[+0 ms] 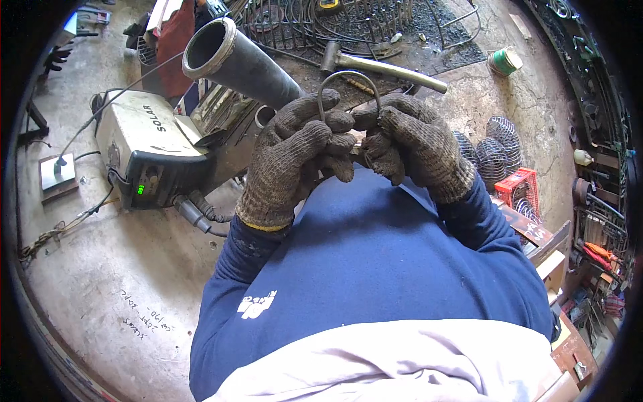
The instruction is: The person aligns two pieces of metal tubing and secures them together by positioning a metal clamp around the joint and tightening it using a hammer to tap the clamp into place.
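Observation:
Between my two gloved hands is a thin dark metal rod bent into an arch (348, 72), its curve pointing away from me. My left hand (295, 151), in a grey-brown knitted glove with a yellow cuff edge, is closed on one end of it. On the other end my right hand (416, 141), in a matching glove, is closed with thumb and fingers pinched. Both hands are close together in front of my chest. The rod's ends are hidden behind the fingers. Just beyond the arch lies a hammer (388, 72) with a metal handle.
A wide dark pipe (251, 63) with a pale rim slants up at the left. A welding machine (151, 144) with cables stands on the floor further left. Bent rods (295, 27) are piled ahead. Wire coils (499, 147), a red crate (517, 189) and a green spool (506, 61) are at the right.

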